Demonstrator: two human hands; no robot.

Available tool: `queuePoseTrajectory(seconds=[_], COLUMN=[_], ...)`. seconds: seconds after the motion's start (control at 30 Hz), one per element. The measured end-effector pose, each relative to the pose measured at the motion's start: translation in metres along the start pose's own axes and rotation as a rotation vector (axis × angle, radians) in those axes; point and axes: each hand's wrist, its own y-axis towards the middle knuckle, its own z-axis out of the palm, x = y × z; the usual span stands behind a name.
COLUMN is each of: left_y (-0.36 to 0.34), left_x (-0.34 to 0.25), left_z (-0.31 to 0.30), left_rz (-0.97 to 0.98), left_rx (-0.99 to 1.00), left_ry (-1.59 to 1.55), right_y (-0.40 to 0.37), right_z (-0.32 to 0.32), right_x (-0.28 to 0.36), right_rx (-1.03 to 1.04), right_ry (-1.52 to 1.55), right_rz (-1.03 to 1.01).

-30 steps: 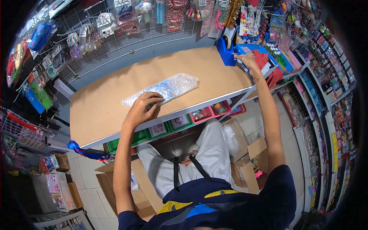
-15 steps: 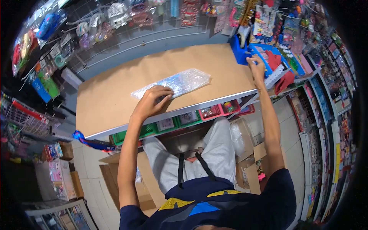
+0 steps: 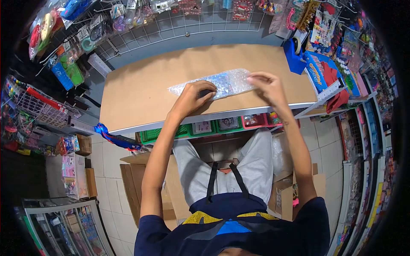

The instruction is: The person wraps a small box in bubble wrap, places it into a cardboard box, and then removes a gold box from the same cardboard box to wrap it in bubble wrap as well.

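A flat package in clear bubble wrap [image 3: 230, 83], with blue showing through, lies on the brown tabletop [image 3: 141, 94]. My left hand [image 3: 192, 98] rests on its near-left part, fingers bent and thumb lower, holding it down. At the package's right end is my right hand [image 3: 271, 90], thumb and fingertips pinched together. Whatever sits in that pinch is too small or clear to make out. A blue tape dispenser [image 3: 294, 57] with a roll of tape stands at the table's back right corner.
Green baskets [image 3: 171, 133] and a pink basket [image 3: 255, 120] sit under the tabletop. Cardboard boxes [image 3: 132, 179] stand on the floor by my legs. Packaged goods hang on a wire grid [image 3: 171, 36] behind. A blue box [image 3: 315, 74] and red cloth [image 3: 335, 102] lie to the right.
My right hand has moved left from the tape dispenser to the package's right end. My left hand still rests on the package. The camera view has shifted.
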Motion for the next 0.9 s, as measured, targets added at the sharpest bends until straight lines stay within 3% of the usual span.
queuePoseTrajectory(seconds=[0.13, 0.23, 0.37, 0.67, 0.77, 0.87, 0.9], left_y=[0.0, -0.002, -0.004, -0.003, -0.004, -0.004, -0.004], left_x=[0.001, 0.005, 0.008, 0.012, 0.012, 0.015, 0.014], left_z=[0.002, 0.003, 0.003, 0.005, 0.006, 0.006, 0.006], left_rz=[0.007, 0.021, -0.008, 0.02, -0.011, 0.036, 0.031], left_rx=[-0.025, -0.074, -0.101, -0.104, -0.103, -0.117, -0.117], left_ry=[-0.024, -0.023, -0.029, -0.06, -0.079, -0.049, -0.046], right_y=[0.0, 0.007, 0.011, -0.001, -0.003, -0.001, 0.001], right_z=[0.047, 0.061, 0.067, 0.08, 0.083, 0.086, 0.084], right_x=[0.004, -0.013, -0.034, -0.029, -0.021, -0.031, -0.033], right_rx=[0.195, 0.272, 0.253, 0.078, 0.09, -0.013, 0.012], right_ry=[-0.155, 0.0, -0.033, -0.616, -0.593, -0.69, -0.655], right_rz=[-0.091, 0.053, -0.04, -0.417, -0.271, -0.538, -0.451])
